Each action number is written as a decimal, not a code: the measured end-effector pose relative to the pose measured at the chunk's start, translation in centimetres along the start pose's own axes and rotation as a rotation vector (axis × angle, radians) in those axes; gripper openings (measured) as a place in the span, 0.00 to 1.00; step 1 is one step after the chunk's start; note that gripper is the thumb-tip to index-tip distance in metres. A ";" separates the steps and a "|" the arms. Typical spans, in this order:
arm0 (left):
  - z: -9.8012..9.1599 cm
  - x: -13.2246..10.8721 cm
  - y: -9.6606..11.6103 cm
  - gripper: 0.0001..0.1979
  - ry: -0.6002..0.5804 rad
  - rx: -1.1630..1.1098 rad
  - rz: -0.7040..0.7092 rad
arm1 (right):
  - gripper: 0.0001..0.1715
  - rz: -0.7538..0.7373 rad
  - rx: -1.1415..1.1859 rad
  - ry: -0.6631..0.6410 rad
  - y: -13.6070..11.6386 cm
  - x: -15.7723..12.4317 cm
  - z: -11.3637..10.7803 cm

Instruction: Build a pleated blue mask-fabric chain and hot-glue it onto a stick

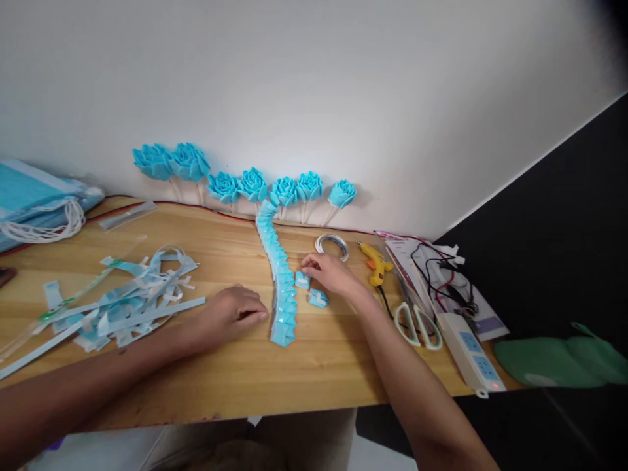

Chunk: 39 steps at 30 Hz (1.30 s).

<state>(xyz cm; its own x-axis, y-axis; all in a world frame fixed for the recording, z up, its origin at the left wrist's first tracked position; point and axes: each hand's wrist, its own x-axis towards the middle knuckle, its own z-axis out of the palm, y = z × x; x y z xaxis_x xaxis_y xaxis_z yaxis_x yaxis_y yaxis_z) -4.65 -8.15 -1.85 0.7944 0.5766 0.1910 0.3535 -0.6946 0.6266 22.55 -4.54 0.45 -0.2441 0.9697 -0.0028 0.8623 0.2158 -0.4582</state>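
Observation:
A long, slightly curved row of overlapping folded light-blue pieces (pixel 280 275) runs from the table's back toward me. My left hand (pixel 233 314) rests on the wood just left of the row, fingers curled in a loose fist with nothing visible in them. On the row's other side, my right hand (pixel 326 269) has its fingertips pinched at the top edge of a small folded blue piece (pixel 302 280) with a white strip on it. A second similar folded piece (pixel 318 298) lies below that hand, untouched.
Several blue flowers (pixel 284 190) on sticks lean against the wall. A heap of cut strips (pixel 142 297) lies left, beyond it a bagged blue stack (pixel 34 190). Rightward are a tape roll (pixel 318 244), yellow glue gun (pixel 377 267), scissors (pixel 411 327), papers (pixel 492 320) and power strip (pixel 466 356).

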 end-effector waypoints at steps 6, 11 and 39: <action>-1.1 1.3 0.0 0.18 -0.100 -0.142 -0.066 | 0.05 -0.042 0.019 0.060 0.2 -0.5 0.4; -2.7 3.2 0.8 0.17 -0.024 -0.239 -0.113 | 0.02 -0.084 0.099 0.096 0.7 -1.0 0.6; -2.2 4.2 0.3 0.18 0.177 -0.600 -0.336 | 0.15 0.009 0.866 0.303 -4.5 -2.5 1.9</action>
<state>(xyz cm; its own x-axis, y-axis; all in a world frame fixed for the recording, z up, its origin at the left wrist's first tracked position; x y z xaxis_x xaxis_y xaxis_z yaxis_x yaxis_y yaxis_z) -2.30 -4.96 0.84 0.5796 0.8149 0.0024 0.1914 -0.1390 0.9716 18.40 -8.14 0.82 -0.0071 0.9859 0.1673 0.2003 0.1653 -0.9657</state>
